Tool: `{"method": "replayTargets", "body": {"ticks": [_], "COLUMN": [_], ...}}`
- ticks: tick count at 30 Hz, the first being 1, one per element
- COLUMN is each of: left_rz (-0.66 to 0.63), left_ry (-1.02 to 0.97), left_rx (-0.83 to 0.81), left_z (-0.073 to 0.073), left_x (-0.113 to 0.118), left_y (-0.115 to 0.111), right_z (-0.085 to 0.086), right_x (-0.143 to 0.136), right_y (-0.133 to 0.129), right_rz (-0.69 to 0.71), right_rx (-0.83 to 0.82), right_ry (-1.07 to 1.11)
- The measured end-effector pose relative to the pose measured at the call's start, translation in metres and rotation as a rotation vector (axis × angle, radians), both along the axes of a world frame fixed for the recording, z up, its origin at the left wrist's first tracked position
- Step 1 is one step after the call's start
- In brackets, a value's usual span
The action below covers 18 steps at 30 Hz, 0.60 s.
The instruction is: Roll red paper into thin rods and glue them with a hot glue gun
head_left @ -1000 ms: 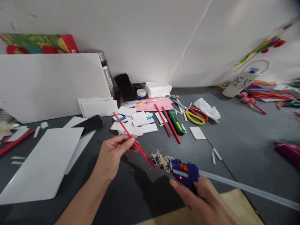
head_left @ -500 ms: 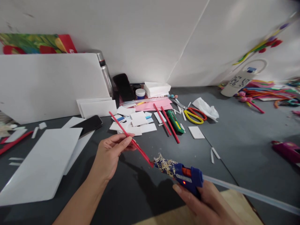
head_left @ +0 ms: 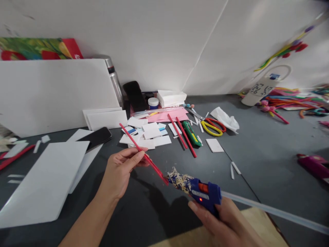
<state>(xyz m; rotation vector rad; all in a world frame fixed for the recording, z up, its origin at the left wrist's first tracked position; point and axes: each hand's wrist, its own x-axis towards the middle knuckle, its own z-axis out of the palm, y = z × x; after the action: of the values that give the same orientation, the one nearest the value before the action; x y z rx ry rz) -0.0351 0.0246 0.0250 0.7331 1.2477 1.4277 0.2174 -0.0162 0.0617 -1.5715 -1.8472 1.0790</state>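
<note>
Pinched between thumb and fingers of my left hand [head_left: 124, 168] is a thin red stick [head_left: 154, 166], held at a slant above the dark table. My right hand [head_left: 218, 218] grips a blue hot glue gun [head_left: 204, 193] with a lit red light and a long clear glue stick [head_left: 272, 211] out of its back. Stringy dried bits cover the gun's front. Its nozzle is at the lower end of the red stick; whether they touch I cannot tell. Two more red sticks [head_left: 186, 137] lie beyond, beside a green box cutter [head_left: 192, 133].
White cut pieces [head_left: 151, 132] lie scattered behind my left hand. Scissors [head_left: 212, 127] and a crumpled tissue [head_left: 224, 119] are farther right. At left are white boards [head_left: 46, 178] and a black phone [head_left: 99, 136]. A purple glue gun [head_left: 315, 166] lies far right, near a white bottle [head_left: 259, 90].
Both hands keep nearly the same pose. The glue gun's nozzle has shifted very slightly left along with the whole view.
</note>
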Motion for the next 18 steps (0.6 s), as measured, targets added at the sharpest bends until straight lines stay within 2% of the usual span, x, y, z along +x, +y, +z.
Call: {"method": "replayTargets", "body": {"ticks": [11,18], "left_rz": [0.023,0.022], "left_ry": [-0.020,-0.034], "left_rx": [0.013,0.022], "left_z": [0.002,0.001], "left_x": [0.001,0.000], "left_y": [0.000,0.000], "right_z": [-0.002,0.001], "right_x": [0.009,0.012], "right_y": [-0.003,-0.005], "right_rz": [0.014,-0.033], "right_rx": [0.019,-0.016], "right_ry": [-0.005,-0.030]}}
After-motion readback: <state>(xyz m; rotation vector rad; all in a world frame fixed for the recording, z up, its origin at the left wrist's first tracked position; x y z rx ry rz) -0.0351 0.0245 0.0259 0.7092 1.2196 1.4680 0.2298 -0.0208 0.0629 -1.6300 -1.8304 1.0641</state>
